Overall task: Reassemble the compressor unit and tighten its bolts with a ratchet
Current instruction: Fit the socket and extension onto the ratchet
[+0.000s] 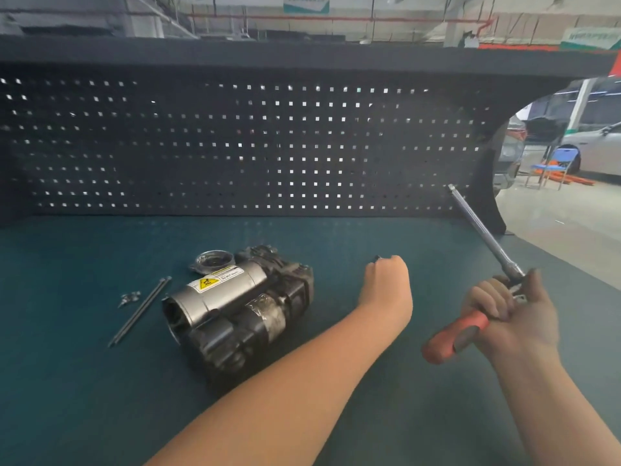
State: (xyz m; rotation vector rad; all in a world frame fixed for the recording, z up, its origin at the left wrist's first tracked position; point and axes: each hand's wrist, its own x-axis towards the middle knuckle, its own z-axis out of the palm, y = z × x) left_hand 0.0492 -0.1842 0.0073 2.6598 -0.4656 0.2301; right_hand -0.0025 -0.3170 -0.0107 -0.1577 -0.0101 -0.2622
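While the right hand grips the red-handled steel ratchet, extension raised, the left hand pinches a small dark piece; the silver-and-black compressor unit lies mid-bench beside two long bolts, probably awaiting fitting.

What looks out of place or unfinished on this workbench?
The compressor unit lies on its side, open-ended; its round cover, two long bolts and small fittings lie loose beside it. Nothing looks spilled or broken.

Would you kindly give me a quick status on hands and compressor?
Right hand grips ratchet, off the work. Left hand pinches something small and dark. Compressor on its side, long bolts loose beside it.
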